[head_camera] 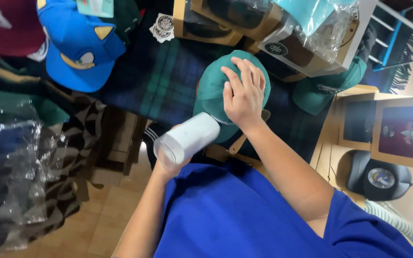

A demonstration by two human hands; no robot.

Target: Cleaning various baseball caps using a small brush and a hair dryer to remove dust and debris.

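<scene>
My right hand [243, 91] lies flat on the crown of a teal-green cap [211, 88], which rests on a dark blue and green plaid cloth [161, 76]. My left hand [168, 168] grips a white cylindrical device [187, 138]. Its far end touches the cap's lower edge, just below my right hand. My blue shirt [244, 215] fills the lower middle of the view.
A bright blue cap [80, 48] lies at the upper left. Boxed caps in clear plastic [307, 33] and a second teal cap [323, 88] sit behind. Wooden cubbies with a dark cap [378, 177] stand at right. Bagged clothing [20, 167] hangs left, above a tiled floor [101, 215].
</scene>
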